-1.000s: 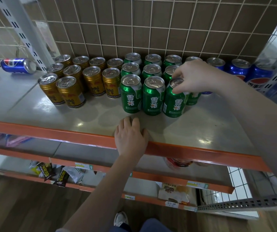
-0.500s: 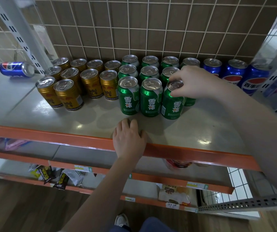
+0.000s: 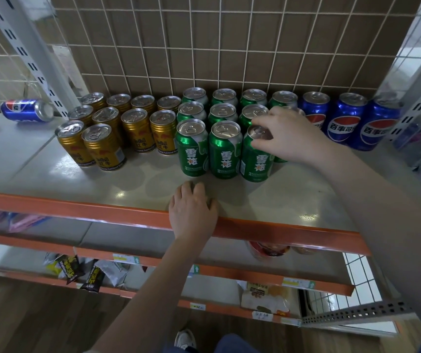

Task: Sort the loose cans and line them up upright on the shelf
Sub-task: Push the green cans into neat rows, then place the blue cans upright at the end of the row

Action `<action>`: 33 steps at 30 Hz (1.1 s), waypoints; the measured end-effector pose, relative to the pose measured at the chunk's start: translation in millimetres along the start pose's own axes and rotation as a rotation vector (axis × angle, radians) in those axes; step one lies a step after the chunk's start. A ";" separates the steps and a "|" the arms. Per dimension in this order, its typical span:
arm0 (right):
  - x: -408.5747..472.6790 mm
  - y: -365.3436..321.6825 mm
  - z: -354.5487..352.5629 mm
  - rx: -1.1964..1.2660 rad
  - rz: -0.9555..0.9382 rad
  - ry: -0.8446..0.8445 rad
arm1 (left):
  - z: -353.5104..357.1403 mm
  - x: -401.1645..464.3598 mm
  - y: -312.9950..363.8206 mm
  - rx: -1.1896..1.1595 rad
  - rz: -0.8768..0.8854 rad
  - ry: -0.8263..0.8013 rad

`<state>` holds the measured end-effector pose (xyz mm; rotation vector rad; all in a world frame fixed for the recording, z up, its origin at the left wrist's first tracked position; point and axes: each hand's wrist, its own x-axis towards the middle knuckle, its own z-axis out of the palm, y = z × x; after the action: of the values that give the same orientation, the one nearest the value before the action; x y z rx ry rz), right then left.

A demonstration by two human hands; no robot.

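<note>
A: Three can groups upright on the shelf [image 3: 268, 200]. Landmark = green cans [image 3: 223, 138], mid-shelf against the grid backing.
B: Labels?
A: Green ones read 雪花, small "REFRESHING" line under it. Gold cans [image 3: 117, 128] just left of the green block, touching it: "Red Bull" plus 红牛. Blue cans [image 3: 348, 118] right of the green block in the back row: Pepsi globe, 百事可乐 partly readable.
B: Hands?
A: Right hand [image 3: 288, 135] over the green block's front right corner, fingertips pinching the rim of the front-right green can [image 3: 256, 159]. That can stands upright, touching its green neighbour. Another green can sits behind the hand, mostly hidden.
B: Left?
A: Left hand [image 3: 192, 211] flat on the shelf's orange front lip, in front of the green block, fingers relaxed, holding nothing.
B: Strays?
A: One loose Pepsi can [image 3: 27, 110] on its side, far left of the green block, past the gold cans. Label too blurred to read beyond the logo.
</note>
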<state>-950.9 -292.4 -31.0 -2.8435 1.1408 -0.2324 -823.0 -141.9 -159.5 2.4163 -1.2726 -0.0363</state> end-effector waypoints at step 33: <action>-47.9 -315.6 147.2 0.145 0.184 0.275 | -150.5 -44.1 -276.7 0.024 -0.246 0.170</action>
<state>-745.7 -30.2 -143.8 -2.6176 1.3617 -0.6801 -600.2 83.0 -129.7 2.5222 -0.9028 0.1127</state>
